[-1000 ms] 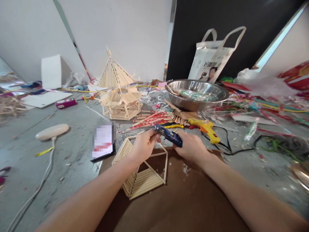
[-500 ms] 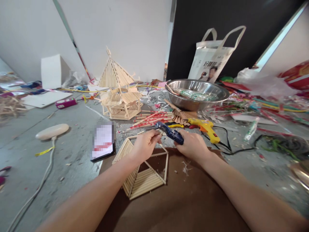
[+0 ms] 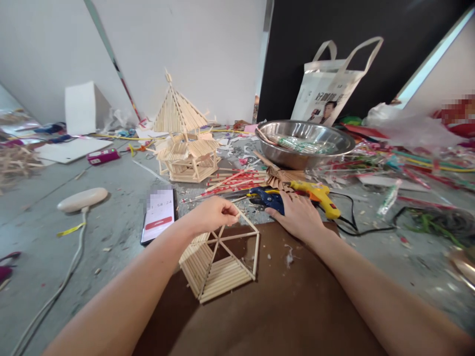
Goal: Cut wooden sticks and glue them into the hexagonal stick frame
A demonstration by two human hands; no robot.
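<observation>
Stick frame (image 3: 226,272); left hand (image 3: 213,216) curled, grip unclear; right hand (image 3: 300,212) spread over blue pliers (image 3: 270,199), glue gun (image 3: 327,201) beside.

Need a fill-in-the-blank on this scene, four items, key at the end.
1. The right hand touches a dark ____ tool.
2. The stick frame rests largely on a ____ sheet.
3. The glue gun is mostly ____ in color.
4. In the picture, the phone lies to the ____ of the stick frame.

Missing words: blue; brown; yellow; left.
</observation>
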